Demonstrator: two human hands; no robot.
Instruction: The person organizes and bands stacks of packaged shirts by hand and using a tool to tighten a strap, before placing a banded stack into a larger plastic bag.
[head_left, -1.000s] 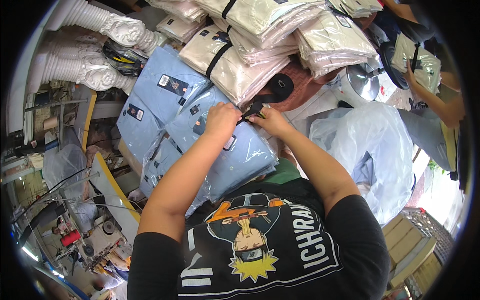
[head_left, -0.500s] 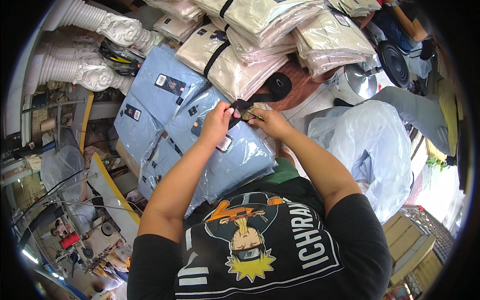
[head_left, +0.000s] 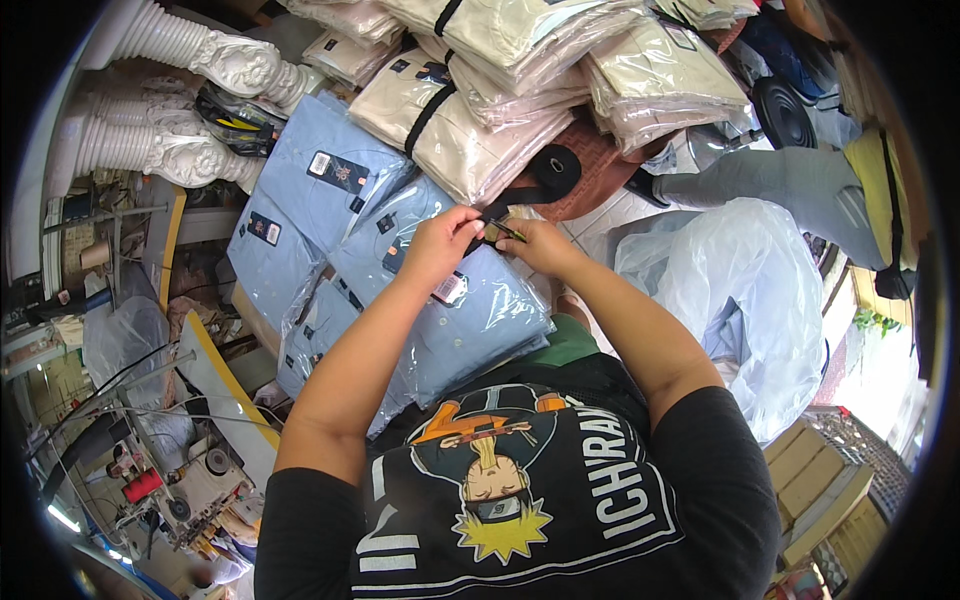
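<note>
My left hand (head_left: 443, 244) is closed on the end of a black fabric strap (head_left: 520, 197), over a stack of folded blue shirts in clear plastic (head_left: 470, 325). Close beside it, my right hand (head_left: 541, 248) pinches a slim dark tool (head_left: 508, 231), which looks like small scissors; its shape is partly hidden by the fingers. From my hands the strap runs to a black roll (head_left: 556, 172) just beyond them. More bagged blue shirts (head_left: 322, 165) lie to the left, with paper tags showing.
Bagged cream garments (head_left: 460, 135), some bound with black straps, are piled beyond my hands. A large translucent plastic bag (head_left: 765, 300) stands at right. A person in grey trousers (head_left: 770, 183) is behind it. White ornate columns (head_left: 215, 50) lie far left, a sewing machine (head_left: 190, 480) lower left.
My fingers have shifted slightly on the strap, and the dark loop below my left hand shows less. The other person's legs have moved further into view at right.
</note>
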